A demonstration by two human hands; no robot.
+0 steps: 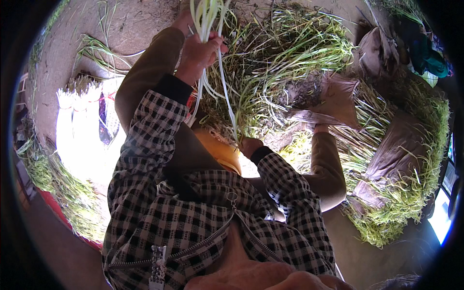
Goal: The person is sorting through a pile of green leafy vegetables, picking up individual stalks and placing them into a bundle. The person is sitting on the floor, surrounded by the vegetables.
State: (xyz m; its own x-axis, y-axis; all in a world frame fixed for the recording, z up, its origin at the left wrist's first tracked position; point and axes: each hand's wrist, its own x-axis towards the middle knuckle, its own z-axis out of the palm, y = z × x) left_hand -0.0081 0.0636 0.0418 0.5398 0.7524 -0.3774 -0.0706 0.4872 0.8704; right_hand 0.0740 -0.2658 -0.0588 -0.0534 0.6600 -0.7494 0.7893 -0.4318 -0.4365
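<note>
My left hand (203,52) is raised at the top centre, its fingers closed around a small bunch of long, pale plant stalks (207,18). Several stalks hang below this hand. One long white stalk (226,92) runs down to my right hand (251,146), which is closed near its lower end, low between my knees. My right fingertips are partly hidden, so their exact grip is hard to see. Beside both hands spreads a heap of loose green and pale stalks (268,83). A yellow-orange object (221,148) lies just left of my right hand.
Bundles of white stalks tied with red (78,127) stand at the left, overexposed. A large pile of green stalks (406,214) lies at the right, partly under brown cloth (395,145). Loose stalks (96,52) lie on the floor at upper left. Another person's green sleeve (429,58) shows at upper right.
</note>
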